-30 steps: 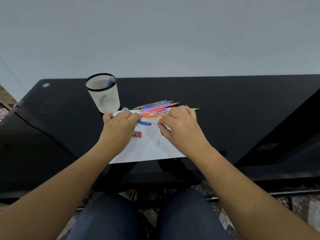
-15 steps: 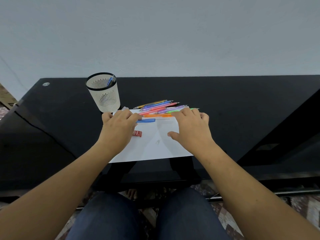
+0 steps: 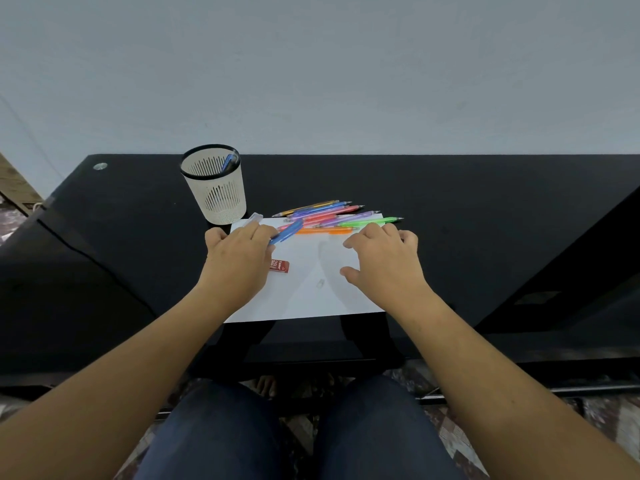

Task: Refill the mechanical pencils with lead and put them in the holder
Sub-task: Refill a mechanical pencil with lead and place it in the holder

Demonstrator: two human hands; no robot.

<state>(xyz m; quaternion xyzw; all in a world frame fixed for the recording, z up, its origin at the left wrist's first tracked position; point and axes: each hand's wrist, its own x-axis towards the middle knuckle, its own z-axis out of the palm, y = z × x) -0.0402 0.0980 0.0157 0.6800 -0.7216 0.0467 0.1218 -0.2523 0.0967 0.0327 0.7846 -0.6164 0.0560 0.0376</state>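
One blue pencil [image 3: 230,162] is seen standing in the white mesh holder [image 3: 214,188], which is placed toward the far left corner of the black table [image 3: 485,237], so one pencil at most can be judged finished. A blue mechanical pencil [image 3: 286,231] is grasped at one end by the left hand [image 3: 239,258], the fingers curled round its barrel. Its free end is pointed toward the far right, over a white sheet of paper [image 3: 311,299] laid at the near edge of the table. Whether it has been filled cannot be told.

The right hand [image 3: 384,261] is held released, with fingers spread and nothing grasped, over the right part of the sheet. It is just beside the bundle of coloured mechanical pencils [image 3: 329,213] laid across the sheet's far edge, with a green pencil [image 3: 372,221] and an orange pencil [image 3: 325,231] nearest to it. Most of the work is therefore judged to be left: the whole bundle is to be refilled and put in the holder.

A red lead case [image 3: 280,266] is seen on the sheet, just beside the left hand. No single lead can be distinguished. A small clear piece [image 3: 255,217] at the sheet's far left corner and a small clear object [image 3: 320,283] near its middle cannot be identified. The grasped end of the pencil is hidden by the fingers, and the count of the bundle is obscured by overlap
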